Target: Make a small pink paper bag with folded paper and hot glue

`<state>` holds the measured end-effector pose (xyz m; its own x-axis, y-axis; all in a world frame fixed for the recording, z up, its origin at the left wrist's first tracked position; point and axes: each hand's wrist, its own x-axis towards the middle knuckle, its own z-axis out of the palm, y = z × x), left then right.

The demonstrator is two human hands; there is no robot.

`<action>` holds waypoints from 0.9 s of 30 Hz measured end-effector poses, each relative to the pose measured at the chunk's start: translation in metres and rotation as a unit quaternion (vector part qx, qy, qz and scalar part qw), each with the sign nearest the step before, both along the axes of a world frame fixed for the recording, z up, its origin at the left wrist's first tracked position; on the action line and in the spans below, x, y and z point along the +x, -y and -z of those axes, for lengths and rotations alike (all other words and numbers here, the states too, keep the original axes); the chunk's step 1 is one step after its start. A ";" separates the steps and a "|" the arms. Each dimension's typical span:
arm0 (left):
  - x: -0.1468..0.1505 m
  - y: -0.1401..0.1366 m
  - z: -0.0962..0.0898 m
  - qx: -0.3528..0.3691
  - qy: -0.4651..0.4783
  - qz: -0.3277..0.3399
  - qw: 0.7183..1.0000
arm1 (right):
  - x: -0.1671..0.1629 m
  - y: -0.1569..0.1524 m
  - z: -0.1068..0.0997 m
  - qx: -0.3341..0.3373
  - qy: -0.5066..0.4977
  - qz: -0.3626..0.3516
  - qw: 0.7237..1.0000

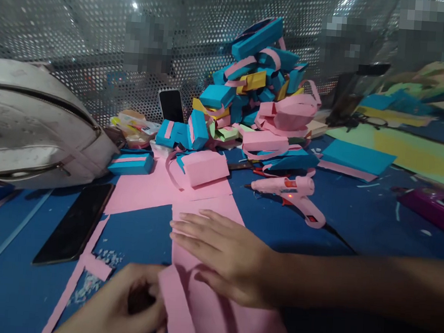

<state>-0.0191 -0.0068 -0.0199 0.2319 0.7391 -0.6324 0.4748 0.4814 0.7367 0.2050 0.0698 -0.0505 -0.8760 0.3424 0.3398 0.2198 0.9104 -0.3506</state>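
Note:
A long sheet of pink paper (185,255) lies in front of me on the blue table. My right hand (234,258) rests flat on it, fingers stretched out to the left. Closer in, my left hand (129,297) is closed at the sheet's left side, with thumb and fingers on a curled, raised pink paper strip (180,305). Whether that strip is part of the sheet I cannot tell. Beyond my right hand, a pink paper box (206,168) stands on more pink paper. To the right lies a pink glue gun (285,186), its small light glowing orange.
Paper boxes (257,42) in blue, pink and yellow are heaped at the back against a perforated metal screen. A white bag (38,123) and a black phone (75,227) are on the left. Another phone (172,105) stands upright behind. A purple object (432,206) lies far right.

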 end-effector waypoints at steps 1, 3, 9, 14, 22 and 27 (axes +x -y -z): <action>-0.002 -0.006 -0.002 0.011 0.010 0.001 1.000 | -0.001 0.000 -0.001 0.003 0.000 -0.010 1.000; -0.007 -0.017 -0.004 0.024 0.025 0.009 0.999 | -0.001 0.001 0.000 -0.011 0.007 -0.024 1.000; -0.022 -0.025 0.006 -0.095 0.126 0.068 0.985 | 0.000 0.001 0.006 -0.054 0.049 -0.078 0.994; -0.025 -0.021 0.017 -0.098 0.136 0.058 0.984 | -0.001 0.001 0.006 -0.060 0.059 -0.074 0.994; -0.026 -0.023 0.012 -0.088 0.124 0.074 0.986 | -0.001 0.001 0.009 -0.050 0.051 -0.069 0.995; -0.027 -0.027 0.009 -0.099 0.140 0.090 0.981 | -0.001 0.001 0.010 -0.087 0.045 -0.067 0.993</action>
